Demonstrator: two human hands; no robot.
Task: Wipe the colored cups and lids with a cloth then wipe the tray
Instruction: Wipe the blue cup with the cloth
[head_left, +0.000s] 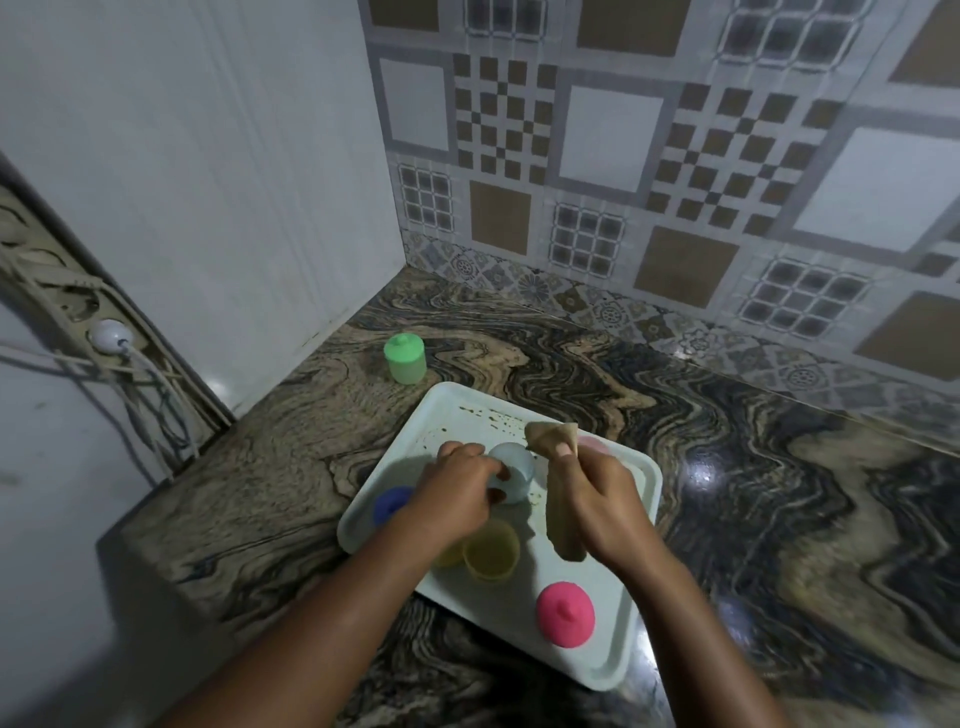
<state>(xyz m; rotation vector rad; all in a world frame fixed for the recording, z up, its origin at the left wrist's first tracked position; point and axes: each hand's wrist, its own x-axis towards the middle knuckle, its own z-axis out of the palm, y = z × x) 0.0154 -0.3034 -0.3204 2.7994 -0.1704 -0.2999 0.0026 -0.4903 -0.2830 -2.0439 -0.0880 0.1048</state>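
Note:
A white tray (613, 654) lies on the marble counter, with brown spots on its far part. My left hand (457, 488) grips a pale blue cup (517, 470) over the middle of the tray. My right hand (597, 493) holds a beige cloth (558, 499) that hangs down beside the cup. On the tray sit a yellow cup (491, 553), a pink lid (565, 614) and a blue lid (390, 505). A pink cup (592, 445) peeks out behind my right hand. A green cup with its lid (404, 359) stands on the counter beyond the tray.
Tiled walls meet in the corner behind the counter (779, 493). A power strip with a white plug (109, 335) and dangling cables hangs at the left, past the counter's edge.

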